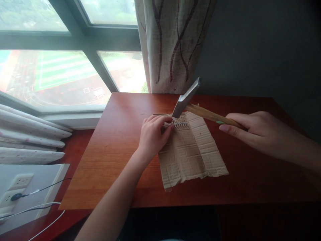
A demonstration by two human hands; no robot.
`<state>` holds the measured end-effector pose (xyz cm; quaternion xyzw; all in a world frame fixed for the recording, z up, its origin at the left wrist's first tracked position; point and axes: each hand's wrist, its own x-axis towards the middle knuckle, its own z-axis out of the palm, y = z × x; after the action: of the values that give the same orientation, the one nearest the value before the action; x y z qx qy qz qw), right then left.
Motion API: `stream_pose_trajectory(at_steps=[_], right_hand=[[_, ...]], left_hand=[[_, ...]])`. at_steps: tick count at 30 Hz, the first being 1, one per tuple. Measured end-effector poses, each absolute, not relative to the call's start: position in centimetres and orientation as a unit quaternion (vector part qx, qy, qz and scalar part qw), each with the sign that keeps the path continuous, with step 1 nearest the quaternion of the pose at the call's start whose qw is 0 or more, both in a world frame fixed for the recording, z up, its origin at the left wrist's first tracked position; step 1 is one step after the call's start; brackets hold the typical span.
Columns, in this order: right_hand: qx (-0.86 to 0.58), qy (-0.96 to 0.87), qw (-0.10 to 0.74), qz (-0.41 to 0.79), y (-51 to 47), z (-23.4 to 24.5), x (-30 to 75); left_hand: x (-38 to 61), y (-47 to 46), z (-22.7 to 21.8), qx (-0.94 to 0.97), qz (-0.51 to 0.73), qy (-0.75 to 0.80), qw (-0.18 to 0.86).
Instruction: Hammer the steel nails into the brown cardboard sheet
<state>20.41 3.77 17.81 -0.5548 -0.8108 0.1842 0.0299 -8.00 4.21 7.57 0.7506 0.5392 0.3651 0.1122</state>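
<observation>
My right hand (250,129) grips the wooden handle of a hammer (209,115). The narrow end of its metal head points down, very close to the fingertips of my left hand (155,132). Thumb and forefinger of that hand are pinched together at the left side of a small pale block with many holes (178,119); what lies between the fingertips is too small to make out. A row of short, slanted, nail-like metal pieces (181,124) runs along the block's near side. Under the block lies a creased piece of corrugated cardboard (185,157).
A reddish-brown wooden table (110,160) carries the cardboard. Behind it hang a patterned curtain (173,47) and a dark wall (263,50). Windows (60,73) are at the left. Below them a wall socket (21,182) has a plug and cables (47,184) beside the table.
</observation>
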Motion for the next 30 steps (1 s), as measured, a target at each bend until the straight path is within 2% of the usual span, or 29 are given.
stream_pose_trajectory(at_steps=[5,10,15,20,30], right_hand=[[-0.561,-0.808,0.028,0.178,3.7,18.0,20.6],[-0.56,-0.806,0.03,0.188,3.5,17.6,20.7],[-0.557,-0.807,0.031,0.195,3.3,17.1,20.5],[-0.581,-0.788,0.004,0.203,3.2,17.6,20.2],[-0.574,-0.793,0.016,0.205,3.3,17.3,19.7]], left_hand=[[-8.0,1.8,8.7,0.773,0.329,0.54,0.042],[-7.3,-0.6,8.5,0.827,0.26,0.497,0.032],[-7.0,-1.2,7.9,0.842,0.241,0.482,0.004],[-7.1,-1.1,7.8,0.845,0.242,0.477,0.016],[-7.1,-1.1,7.7,0.844,0.242,0.479,0.025]])
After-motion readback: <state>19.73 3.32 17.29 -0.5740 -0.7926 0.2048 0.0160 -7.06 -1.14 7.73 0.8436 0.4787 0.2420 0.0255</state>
